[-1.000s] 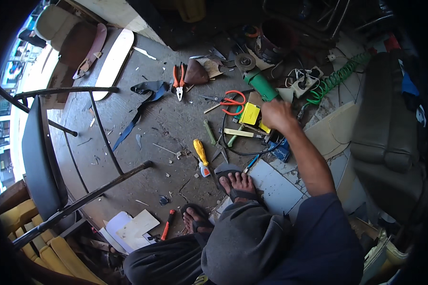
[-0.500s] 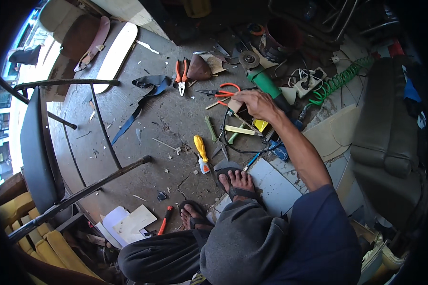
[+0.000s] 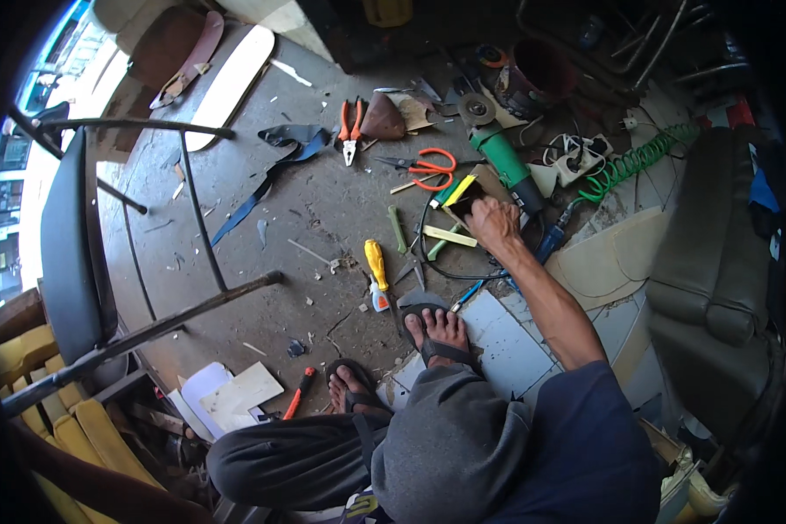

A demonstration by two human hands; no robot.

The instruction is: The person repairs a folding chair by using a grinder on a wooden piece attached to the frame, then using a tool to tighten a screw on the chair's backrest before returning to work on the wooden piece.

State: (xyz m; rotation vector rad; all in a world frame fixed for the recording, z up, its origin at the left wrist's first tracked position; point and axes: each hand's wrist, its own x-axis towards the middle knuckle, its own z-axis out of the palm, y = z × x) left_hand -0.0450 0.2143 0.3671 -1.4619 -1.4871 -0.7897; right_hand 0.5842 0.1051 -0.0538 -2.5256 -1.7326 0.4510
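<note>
A person's right hand (image 3: 495, 224), fingers curled, is at the dark opening of a yellow box (image 3: 460, 190) just right of the frame's centre; whether it grips anything cannot be told. A green angle grinder (image 3: 504, 159) lies beside them to the upper right, red-handled scissors (image 3: 417, 165) to the upper left, orange-handled pliers (image 3: 350, 134) at upper centre.

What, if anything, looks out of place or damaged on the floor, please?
Orange pliers and a yellow screwdriver lie loose among scattered scraps, which looks untidy; a jagged line in the floor near the feet resembles a crack.
</note>
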